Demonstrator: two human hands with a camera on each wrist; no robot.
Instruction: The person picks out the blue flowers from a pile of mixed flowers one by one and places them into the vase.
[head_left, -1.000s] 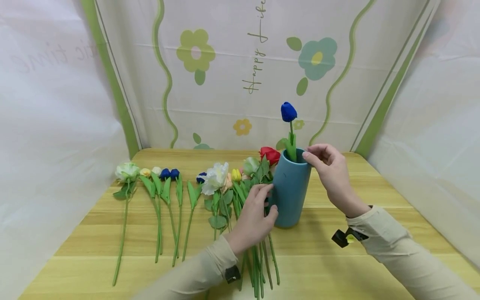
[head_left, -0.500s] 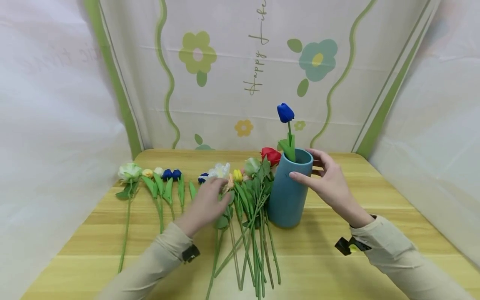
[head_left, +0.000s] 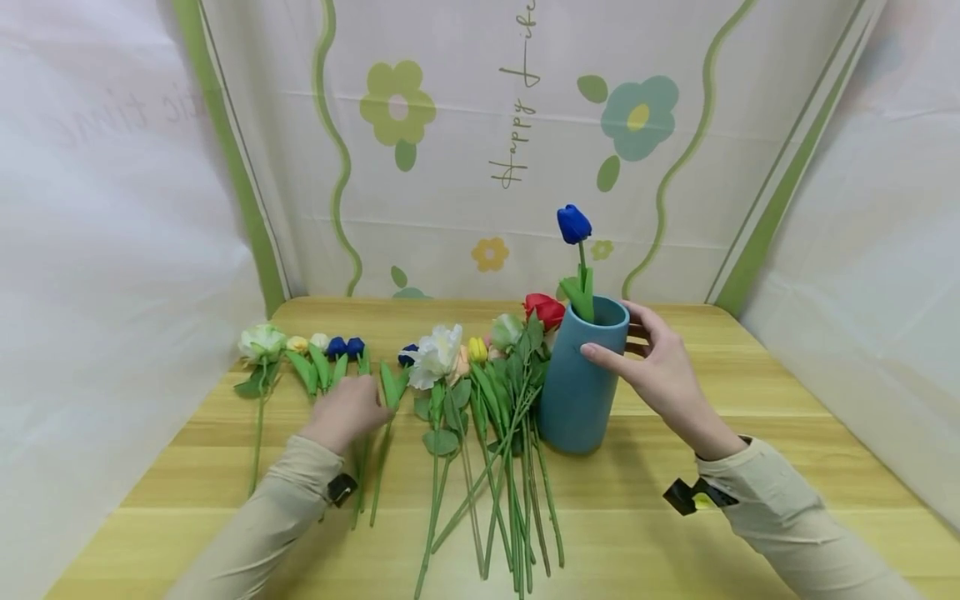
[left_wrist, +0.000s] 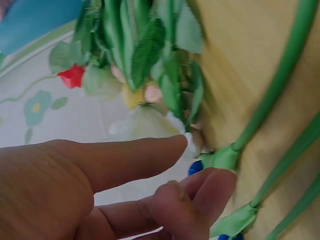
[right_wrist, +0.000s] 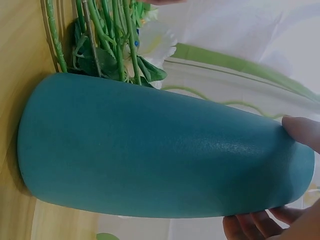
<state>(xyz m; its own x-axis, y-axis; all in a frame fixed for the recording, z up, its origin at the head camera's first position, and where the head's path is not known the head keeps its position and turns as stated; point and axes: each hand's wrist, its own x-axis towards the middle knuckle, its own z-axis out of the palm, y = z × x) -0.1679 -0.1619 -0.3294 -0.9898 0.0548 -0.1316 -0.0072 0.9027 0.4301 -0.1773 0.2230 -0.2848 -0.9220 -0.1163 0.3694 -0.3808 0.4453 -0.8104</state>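
Note:
A blue-grey vase [head_left: 581, 392] stands upright on the table, holding one blue tulip [head_left: 574, 225] that rises above its rim. My right hand [head_left: 663, 375] grips the vase's upper part, thumb in front and fingers around the far side; the right wrist view shows the thumb [right_wrist: 302, 132] against its wall. On the left, my left hand [head_left: 345, 414] is low over the tulip stems, covering parts of them. In the left wrist view its thumb and bent fingers [left_wrist: 215, 192] are apart with nothing between them, close to a lying tulip's green stem [left_wrist: 272, 97]. Two blue tulips [head_left: 347, 347] lie just beyond this hand.
Left of the vase lies a heap of flowers: a white bloom [head_left: 435, 357], a yellow tulip [head_left: 477, 350], a red rose [head_left: 543, 311] and several green stems [head_left: 517, 500]. A pale green flower [head_left: 262, 342] lies far left. A printed curtain [head_left: 465, 150] closes off the back.
My left hand has left the vase's side and moved left, past the white bloom, to the tulips. My right hand has gone from the rim to a grip around the vase's upper part.

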